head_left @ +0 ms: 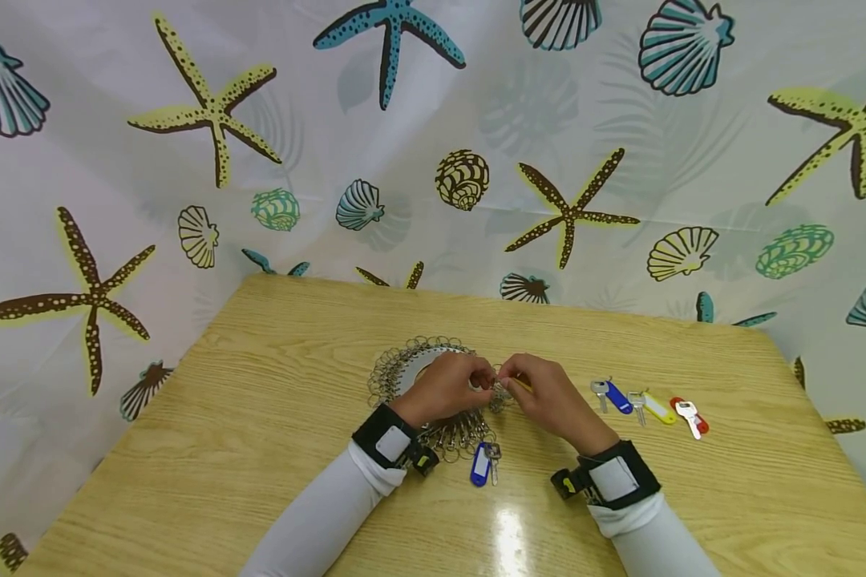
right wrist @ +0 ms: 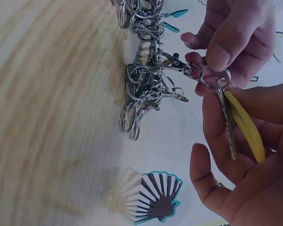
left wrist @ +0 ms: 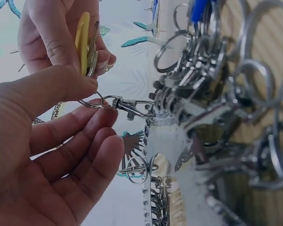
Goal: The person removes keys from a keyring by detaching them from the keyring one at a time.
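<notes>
My left hand (head_left: 443, 386) pinches a split ring (left wrist: 90, 102) between thumb and forefinger. That ring hangs on a swivel clasp (left wrist: 127, 106), which is attached to the rim of a round white holder (head_left: 409, 373) fringed with several clasps and rings. Close on the right, my right hand (head_left: 544, 394) holds a yellow key tag (right wrist: 247, 128) and a silver key (right wrist: 227, 123). In the right wrist view, the key and tag meet the split ring at its edge; whether they are fully threaded on it I cannot tell. The hands hide part of the holder.
A blue key tag (head_left: 480, 465) with a key (head_left: 494, 462) lies at the holder's near edge. Right of my hands on the wooden table (head_left: 274, 449) lie a blue tag (head_left: 619, 398), a yellow tag (head_left: 660, 409) and a red tag (head_left: 702, 425), each beside a key. Patterned cloth (head_left: 433, 120) hangs behind.
</notes>
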Tool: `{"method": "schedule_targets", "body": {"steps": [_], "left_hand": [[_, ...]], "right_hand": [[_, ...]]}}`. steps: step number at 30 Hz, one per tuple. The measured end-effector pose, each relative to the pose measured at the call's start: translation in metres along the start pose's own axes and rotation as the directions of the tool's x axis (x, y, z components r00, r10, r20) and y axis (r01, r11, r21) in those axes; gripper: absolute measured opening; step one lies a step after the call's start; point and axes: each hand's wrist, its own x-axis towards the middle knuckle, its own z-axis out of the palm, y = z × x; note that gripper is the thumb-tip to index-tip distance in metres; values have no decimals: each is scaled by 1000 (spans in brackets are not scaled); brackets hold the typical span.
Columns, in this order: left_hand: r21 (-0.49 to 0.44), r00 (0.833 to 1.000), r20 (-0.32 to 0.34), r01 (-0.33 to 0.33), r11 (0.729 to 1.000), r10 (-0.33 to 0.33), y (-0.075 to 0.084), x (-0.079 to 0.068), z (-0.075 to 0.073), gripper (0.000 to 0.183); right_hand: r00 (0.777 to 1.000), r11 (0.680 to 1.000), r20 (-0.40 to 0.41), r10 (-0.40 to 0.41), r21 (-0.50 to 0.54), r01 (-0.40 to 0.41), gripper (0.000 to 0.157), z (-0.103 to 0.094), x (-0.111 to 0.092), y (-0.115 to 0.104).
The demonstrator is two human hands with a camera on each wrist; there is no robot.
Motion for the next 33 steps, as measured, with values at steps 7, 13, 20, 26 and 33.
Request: {"method": "schedule_targets", "body": {"steps": [7, 13, 20, 26, 33], "left_hand": [[4, 999, -15, -43, 999, 43, 0, 1, 4, 20], [-19, 999, -14, -31, 999, 31, 2, 1, 5, 23], [-17, 999, -31, 24, 1000, -24, 1, 0, 5, 25], [-30, 998, -26, 63, 998, -64, 3, -1, 5, 23], [-23, 998, -35, 47, 999, -47, 3, -1, 4, 20]], "right_hand": [[992, 992, 7, 127, 26, -127, 6, -1, 0, 3], [987, 986, 18, 158, 56, -159, 7, -2, 1, 3], [989, 987, 28, 142, 67, -143, 5, -3, -1, 1], [997, 994, 21, 69, 83, -70, 5, -3, -2, 1], [999, 995, 22, 42, 93, -44, 4, -3, -1, 1]]}}
